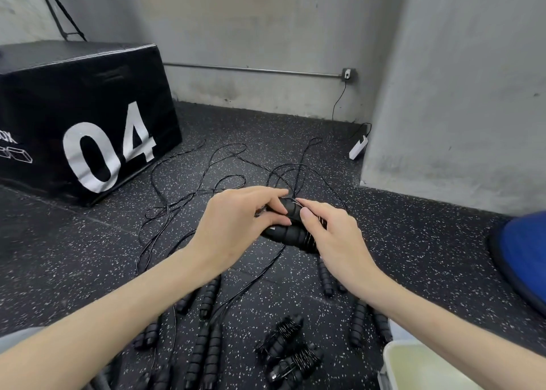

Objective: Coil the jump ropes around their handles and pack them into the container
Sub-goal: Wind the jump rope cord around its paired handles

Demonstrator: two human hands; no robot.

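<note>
Both hands were up over the speckled floor (384, 227), working one pair of black handles (291, 231) held side by side. The left hand (236, 227) gripped them from the left, fingers curled over the top. The right hand (334, 242) pinched the thin black rope (298, 201) against them. Loose rope (206, 177) trailed off toward the black box (74, 94). Two coiled bundles (289, 351) lay near a pale container (413, 363).
</note>
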